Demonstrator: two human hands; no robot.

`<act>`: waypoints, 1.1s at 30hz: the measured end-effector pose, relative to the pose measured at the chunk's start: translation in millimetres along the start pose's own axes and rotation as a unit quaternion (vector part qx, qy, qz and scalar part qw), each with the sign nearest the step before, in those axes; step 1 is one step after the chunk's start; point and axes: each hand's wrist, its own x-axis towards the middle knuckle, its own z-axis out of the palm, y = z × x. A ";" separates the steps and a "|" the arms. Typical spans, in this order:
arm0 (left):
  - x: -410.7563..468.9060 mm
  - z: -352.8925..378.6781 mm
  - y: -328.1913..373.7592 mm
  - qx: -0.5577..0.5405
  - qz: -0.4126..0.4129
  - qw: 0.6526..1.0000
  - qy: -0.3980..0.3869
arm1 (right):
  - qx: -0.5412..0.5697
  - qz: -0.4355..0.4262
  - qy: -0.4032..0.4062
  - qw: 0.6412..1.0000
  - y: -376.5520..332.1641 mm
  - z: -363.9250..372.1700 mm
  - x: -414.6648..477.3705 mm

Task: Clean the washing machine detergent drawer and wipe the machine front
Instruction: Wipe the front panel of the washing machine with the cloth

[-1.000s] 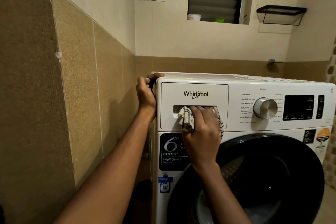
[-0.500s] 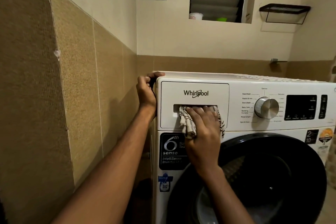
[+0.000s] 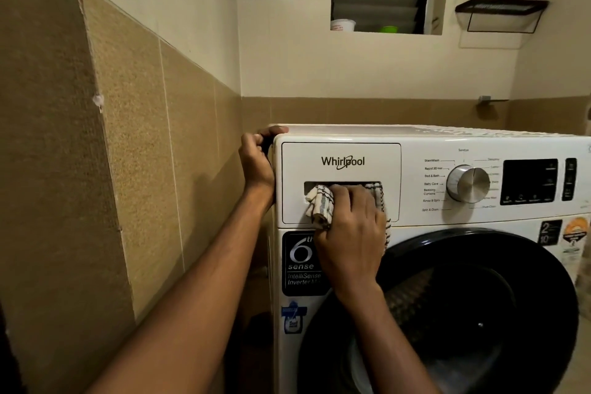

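Observation:
A white front-loading washing machine (image 3: 415, 137) fills the right half of the head view. Its detergent drawer (image 3: 340, 163) sits flush at the top left of the front, with a recessed handle slot. My right hand (image 3: 350, 233) holds a white cloth with dark stripes (image 3: 321, 205) and presses it into that slot. My left hand (image 3: 257, 161) grips the machine's top left corner, thumb on the lid and fingers curled round the side.
A tan tiled wall (image 3: 128, 137) stands close on the left, leaving a narrow gap beside the machine. A silver dial (image 3: 467, 183) and dark display (image 3: 529, 181) lie right of the drawer. The round dark door (image 3: 479, 313) is below. A wire shelf (image 3: 502, 11) hangs on the back wall.
My right hand and the cloth have shifted very slightly in the drawer's handle slot. My left hand has stayed on the corner.

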 end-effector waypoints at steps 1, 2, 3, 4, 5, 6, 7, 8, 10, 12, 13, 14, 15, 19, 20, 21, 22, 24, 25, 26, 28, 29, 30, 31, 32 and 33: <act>0.4 -0.3 0.0 0.003 0.001 1.000 0.001 | -0.006 0.012 0.000 1.000 -3.7 0.6 -2.1; 0.3 0.0 -0.1 0.006 0.001 1.000 0.001 | -0.007 0.014 -0.003 1.000 -4.4 1.8 -3.0; -0.2 0.1 -0.3 0.008 0.000 1.000 0.003 | 0.000 0.005 -0.006 1.000 -2.6 1.8 -2.8; -0.8 0.1 -0.1 0.013 0.001 1.000 0.005 | 0.022 -0.013 -0.009 1.000 2.1 1.5 -0.5; -0.5 -0.3 -0.1 0.018 0.002 1.000 0.006 | 0.056 -0.034 -0.012 0.998 10.0 0.6 3.9; -0.3 -0.9 -0.4 0.022 0.003 1.000 0.007 | 0.095 -0.055 -0.018 0.994 19.8 -1.9 9.2; 0.0 -1.2 -0.8 0.023 0.006 1.000 0.009 | 0.128 -0.076 -0.034 0.988 29.6 -5.6 14.6; 0.4 -1.9 -1.5 0.025 0.008 1.000 0.010 | 0.150 -0.096 -0.051 0.983 37.7 -9.0 17.9; 1.3 -2.5 -2.9 0.030 0.014 0.999 0.012 | 0.156 -0.098 -0.061 0.981 42.0 -9.1 15.4; 1.9 -3.3 -3.5 0.031 0.013 0.999 0.012 | 0.132 -0.027 -0.029 0.991 23.9 -1.7 3.3; 2.3 -3.6 -3.4 0.032 0.012 0.999 0.013 | 0.125 0.023 -0.012 0.992 9.1 2.3 -3.5; 2.1 -3.3 -3.4 0.032 0.013 0.999 0.015 | 0.127 0.062 -0.001 0.990 -6.4 6.6 -9.1; 2.5 -2.9 -3.7 0.032 0.012 0.999 0.018 | 0.130 0.083 -0.001 0.988 -20.3 9.3 -12.4; 2.5 -1.0 -2.7 0.026 0.009 0.999 0.022 | 0.159 0.057 -0.028 0.985 -27.4 7.7 -7.7; 2.4 -0.9 -2.5 0.025 0.008 0.999 0.021 | 0.180 0.045 -0.035 0.982 -18.7 5.3 -4.2; 2.5 -1.1 -2.6 0.026 0.010 0.999 0.021 | 0.209 0.028 -0.043 0.977 -8.6 2.5 -0.6; 2.4 -1.6 -3.1 0.028 0.012 0.999 0.021 | 0.247 0.005 -0.047 0.968 2.4 0.8 2.9; 2.1 -2.3 -4.2 0.034 0.014 0.999 0.021 | 0.339 -0.035 -0.035 0.940 19.8 -1.5 5.6; 2.3 -2.4 -4.4 0.036 0.013 0.999 0.022 | 0.378 -0.039 -0.026 0.925 26.0 -1.8 4.7; 2.0 -2.2 -4.4 0.038 0.013 0.999 0.023 | 0.420 -0.025 -0.020 0.907 28.5 -4.3 3.4; 1.6 -1.5 -3.8 0.041 0.009 0.999 0.025 | 0.524 0.077 0.000 0.848 23.2 -13.1 2.1; 1.5 -1.2 -3.3 0.040 0.008 0.999 0.024 | 0.582 0.159 0.029 0.797 15.7 -19.8 3.4; 1.8 -1.1 -3.3 0.039 0.007 0.999 0.024 | 0.628 0.233 0.083 0.738 8.7 -26.2 7.3; 2.0 -1.4 -3.5 0.040 0.009 0.999 0.024 | 0.652 0.285 0.160 0.684 2.7 -31.9 12.4; 2.2 -2.0 -3.5 0.041 0.009 0.999 0.024 | 0.651 0.320 0.237 0.646 -2.9 -37.3 18.3; 1.9 -2.4 -3.5 0.038 0.009 0.999 0.023 | 0.639 0.336 0.292 0.627 -5.4 -40.1 25.6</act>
